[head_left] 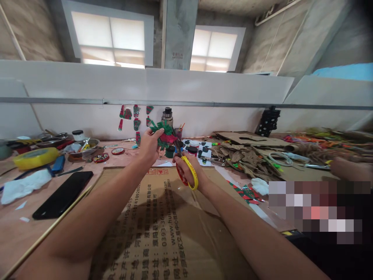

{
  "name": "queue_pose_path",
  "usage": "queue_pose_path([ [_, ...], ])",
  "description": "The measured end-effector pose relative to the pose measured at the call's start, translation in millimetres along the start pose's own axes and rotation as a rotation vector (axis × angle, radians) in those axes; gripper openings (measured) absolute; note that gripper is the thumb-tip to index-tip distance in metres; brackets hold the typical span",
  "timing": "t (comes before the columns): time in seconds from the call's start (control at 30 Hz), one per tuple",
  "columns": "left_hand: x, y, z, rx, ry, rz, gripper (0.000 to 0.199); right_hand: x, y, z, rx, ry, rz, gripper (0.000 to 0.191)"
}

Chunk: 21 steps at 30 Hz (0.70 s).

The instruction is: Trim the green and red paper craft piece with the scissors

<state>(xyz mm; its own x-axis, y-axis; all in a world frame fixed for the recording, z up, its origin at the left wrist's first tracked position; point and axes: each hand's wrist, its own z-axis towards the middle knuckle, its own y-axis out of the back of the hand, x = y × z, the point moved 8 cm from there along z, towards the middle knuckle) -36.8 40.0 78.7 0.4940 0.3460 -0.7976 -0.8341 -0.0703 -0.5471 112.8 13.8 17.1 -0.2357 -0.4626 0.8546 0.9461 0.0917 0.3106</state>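
My left hand (151, 146) pinches a bunch of green and red shiny material (165, 131), raised above the far edge of a printed cardboard sheet (151, 233). In my right hand (192, 169) are scissors with yellow and red handles (190, 173). Their dark blades point up and away, close against the right side of the bunch. Whether the blades touch the material is hard to tell.
A black phone (63, 194), tape roll (36, 157) and white tissue (26, 186) lie left. Small paint jars (192, 151) stand beyond my hands. Brown scraps (247, 155) are piled right. Another person's hand (349, 171) holds a tool at far right.
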Motion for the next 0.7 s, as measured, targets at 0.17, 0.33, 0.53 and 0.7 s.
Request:
queue_pose_path([
  [0.17, -3, 2.0, 1, -0.005, -0.019, 0.087, 0.016, -1, -7, 0, 0.059, -0.069, 0.116, 0.036],
  [0.33, -3, 2.2, 3, 0.009, -0.033, 0.139, 0.015, 6, -7, -2, 0.059, -0.078, 0.170, 0.033],
  [0.53, 0, -1.3, 9, 0.083, -0.080, 0.118, 0.020, 6, -5, -3, 0.053, -0.065, 0.173, 0.030],
  [0.7, 0, -1.2, 11, 0.097, -0.106, 0.128, 0.020, 3, -5, -2, 0.054, -0.069, 0.185, 0.029],
])
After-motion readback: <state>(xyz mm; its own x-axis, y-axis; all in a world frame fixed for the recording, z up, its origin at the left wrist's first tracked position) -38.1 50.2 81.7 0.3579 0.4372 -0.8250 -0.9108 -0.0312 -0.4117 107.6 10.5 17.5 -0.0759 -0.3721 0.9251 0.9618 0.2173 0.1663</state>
